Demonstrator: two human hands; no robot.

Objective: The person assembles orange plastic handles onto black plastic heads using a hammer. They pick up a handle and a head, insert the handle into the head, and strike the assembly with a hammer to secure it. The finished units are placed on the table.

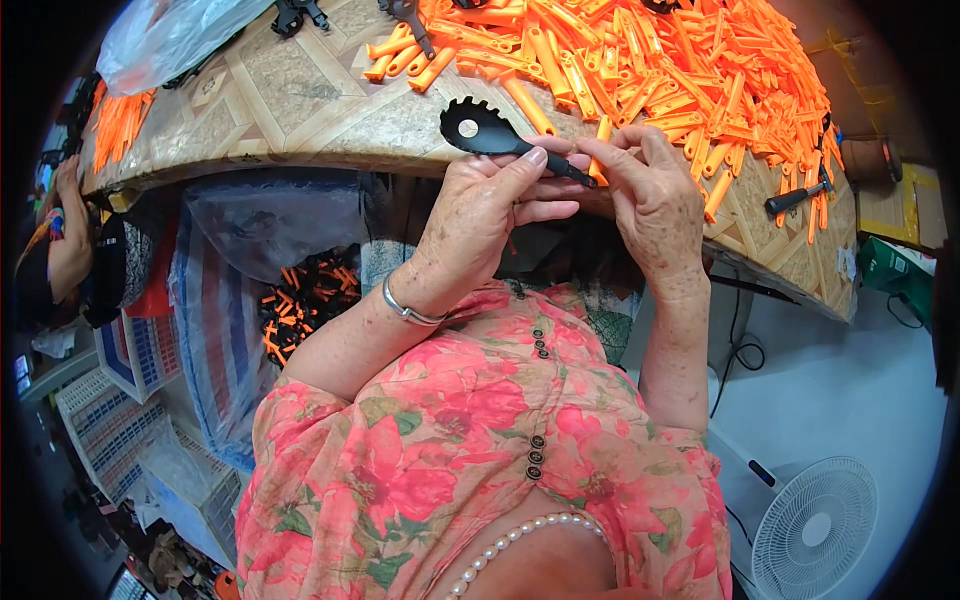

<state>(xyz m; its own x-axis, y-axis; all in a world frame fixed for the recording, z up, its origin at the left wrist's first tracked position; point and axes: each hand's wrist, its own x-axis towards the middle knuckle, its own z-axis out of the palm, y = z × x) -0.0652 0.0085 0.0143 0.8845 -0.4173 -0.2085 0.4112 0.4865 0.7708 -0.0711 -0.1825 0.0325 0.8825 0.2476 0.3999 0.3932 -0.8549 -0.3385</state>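
Observation:
My left hand (470,215) is closed round the neck of a black pasta server head (492,131), which has a toothed rim and a round hole. Its narrow stem points right, toward my other hand. Between the thumb and fingers of my right hand (655,200) is an orange plastic handle (603,132), upright in the picture and close beside the stem's tip. The handle and the stem look separate, though my fingers partly cover where they come near. Both hands are just over the table's near edge.
Loose orange handles (690,70) are heaped across the patterned table (330,100). A hammer (797,197) lies at its right end; a clear plastic bag (170,40) is far left. Below stand a striped sack (215,300) with black-and-orange pieces and a white fan (815,525). Another person's arm (68,235) shows left.

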